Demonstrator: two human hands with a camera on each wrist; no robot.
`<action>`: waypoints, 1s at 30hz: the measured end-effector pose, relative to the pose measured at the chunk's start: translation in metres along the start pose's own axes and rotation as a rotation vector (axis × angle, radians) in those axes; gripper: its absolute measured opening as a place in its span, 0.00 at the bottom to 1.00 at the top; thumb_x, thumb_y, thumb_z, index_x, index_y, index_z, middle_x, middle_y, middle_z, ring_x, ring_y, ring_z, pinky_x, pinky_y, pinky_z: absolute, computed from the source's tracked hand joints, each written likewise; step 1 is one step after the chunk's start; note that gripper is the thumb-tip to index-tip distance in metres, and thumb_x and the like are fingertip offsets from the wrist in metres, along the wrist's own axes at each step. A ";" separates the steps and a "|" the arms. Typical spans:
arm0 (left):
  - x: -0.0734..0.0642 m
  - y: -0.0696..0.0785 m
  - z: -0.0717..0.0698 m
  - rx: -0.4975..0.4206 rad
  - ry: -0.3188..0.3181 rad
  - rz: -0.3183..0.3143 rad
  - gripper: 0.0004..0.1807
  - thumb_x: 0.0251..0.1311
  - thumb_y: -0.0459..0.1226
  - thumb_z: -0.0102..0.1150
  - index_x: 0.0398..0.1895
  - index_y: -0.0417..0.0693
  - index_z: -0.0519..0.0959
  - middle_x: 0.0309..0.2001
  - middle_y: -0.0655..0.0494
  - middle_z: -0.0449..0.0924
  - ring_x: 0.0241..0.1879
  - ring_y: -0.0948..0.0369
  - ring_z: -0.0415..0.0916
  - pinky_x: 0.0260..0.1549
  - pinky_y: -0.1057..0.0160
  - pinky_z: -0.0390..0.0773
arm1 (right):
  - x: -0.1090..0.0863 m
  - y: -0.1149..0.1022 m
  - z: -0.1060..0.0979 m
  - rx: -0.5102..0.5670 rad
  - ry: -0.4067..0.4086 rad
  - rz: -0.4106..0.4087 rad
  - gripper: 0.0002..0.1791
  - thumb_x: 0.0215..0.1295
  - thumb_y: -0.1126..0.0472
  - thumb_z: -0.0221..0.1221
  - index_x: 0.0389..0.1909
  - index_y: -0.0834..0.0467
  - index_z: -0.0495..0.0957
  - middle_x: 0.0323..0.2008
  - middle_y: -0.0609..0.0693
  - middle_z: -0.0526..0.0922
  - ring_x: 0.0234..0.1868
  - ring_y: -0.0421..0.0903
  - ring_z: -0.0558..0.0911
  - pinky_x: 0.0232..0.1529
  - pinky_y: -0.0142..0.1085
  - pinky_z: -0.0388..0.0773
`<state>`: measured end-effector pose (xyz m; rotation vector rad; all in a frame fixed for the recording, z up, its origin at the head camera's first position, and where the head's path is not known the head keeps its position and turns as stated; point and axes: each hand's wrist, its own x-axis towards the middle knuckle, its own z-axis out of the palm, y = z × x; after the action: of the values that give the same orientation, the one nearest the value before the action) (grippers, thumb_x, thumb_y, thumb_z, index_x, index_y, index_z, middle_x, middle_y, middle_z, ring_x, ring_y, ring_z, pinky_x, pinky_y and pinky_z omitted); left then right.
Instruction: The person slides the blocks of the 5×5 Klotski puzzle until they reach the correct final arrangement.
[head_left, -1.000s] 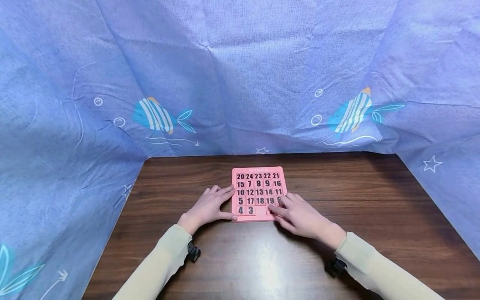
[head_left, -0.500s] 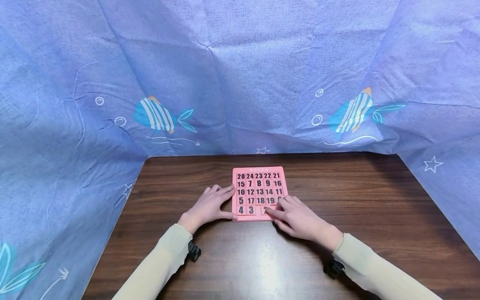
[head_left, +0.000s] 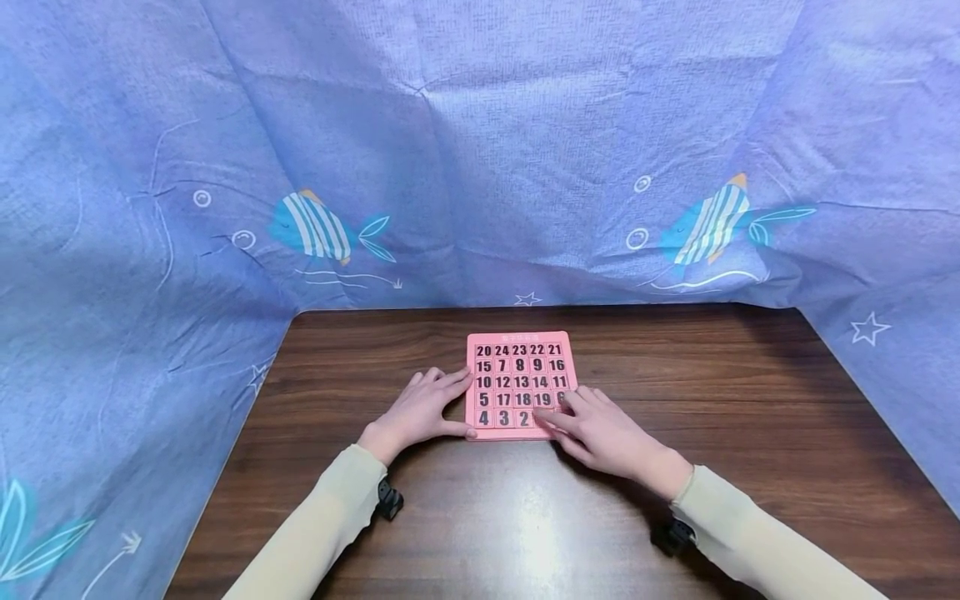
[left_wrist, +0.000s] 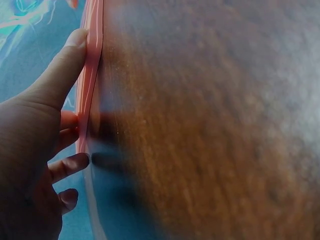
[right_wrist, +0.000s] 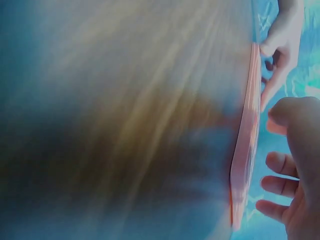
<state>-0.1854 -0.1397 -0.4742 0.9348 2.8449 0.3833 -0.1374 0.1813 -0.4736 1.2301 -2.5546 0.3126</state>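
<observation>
A pink number slide puzzle (head_left: 510, 434) lies flat on the table, its square tiles printed with black numbers. My left hand (head_left: 420, 410) holds its left side, thumb at the near left corner and fingertips along the left edge. The left wrist view shows the thumb (left_wrist: 65, 65) against the pink rim. Over the near right corner is my right hand (head_left: 600, 429), index fingertip at the right edge of the 2 tile (head_left: 523, 419). That tile sits beside the 3 tile (head_left: 504, 418) in the nearest row. The right end of this row is hidden under the right fingers.
The dark wood table (head_left: 360, 350) reaches to a blue cloth backdrop (head_left: 510, 167) with printed fish, which stands along the back and both sides. Black straps with small devices (head_left: 389, 500) sit on both wrists.
The 2 tile has slid left along the nearest row, up to the 3 tile. My right hand went slightly left with it, then back right. The left hand stays at the puzzle's left edge.
</observation>
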 end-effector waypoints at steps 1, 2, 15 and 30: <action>0.000 0.000 0.000 0.002 0.000 0.000 0.53 0.43 0.72 0.53 0.71 0.59 0.57 0.71 0.63 0.56 0.49 0.62 0.60 0.47 0.57 0.60 | -0.003 0.003 -0.002 0.002 0.002 0.009 0.22 0.60 0.53 0.58 0.56 0.46 0.77 0.30 0.42 0.68 0.33 0.43 0.64 0.36 0.40 0.61; 0.001 0.000 0.000 0.005 -0.001 0.000 0.53 0.43 0.72 0.53 0.71 0.59 0.57 0.71 0.63 0.56 0.49 0.62 0.60 0.47 0.57 0.60 | -0.007 0.006 -0.004 0.006 -0.001 0.020 0.21 0.60 0.53 0.58 0.56 0.46 0.77 0.30 0.41 0.67 0.32 0.43 0.63 0.35 0.39 0.61; 0.001 0.002 -0.001 0.011 -0.004 -0.002 0.52 0.43 0.72 0.53 0.71 0.59 0.57 0.71 0.62 0.57 0.49 0.62 0.61 0.46 0.58 0.60 | -0.044 0.022 -0.011 0.003 -0.016 0.050 0.20 0.60 0.55 0.57 0.55 0.43 0.79 0.29 0.40 0.66 0.30 0.41 0.62 0.32 0.36 0.59; -0.001 0.003 -0.003 0.013 -0.005 0.008 0.52 0.44 0.71 0.54 0.71 0.57 0.58 0.71 0.61 0.56 0.47 0.61 0.61 0.45 0.58 0.60 | -0.023 0.010 -0.001 0.003 -0.016 0.010 0.22 0.59 0.54 0.58 0.56 0.44 0.78 0.30 0.42 0.69 0.30 0.43 0.63 0.32 0.37 0.60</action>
<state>-0.1836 -0.1382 -0.4707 0.9487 2.8435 0.3635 -0.1310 0.2042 -0.4812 1.2263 -2.5750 0.3095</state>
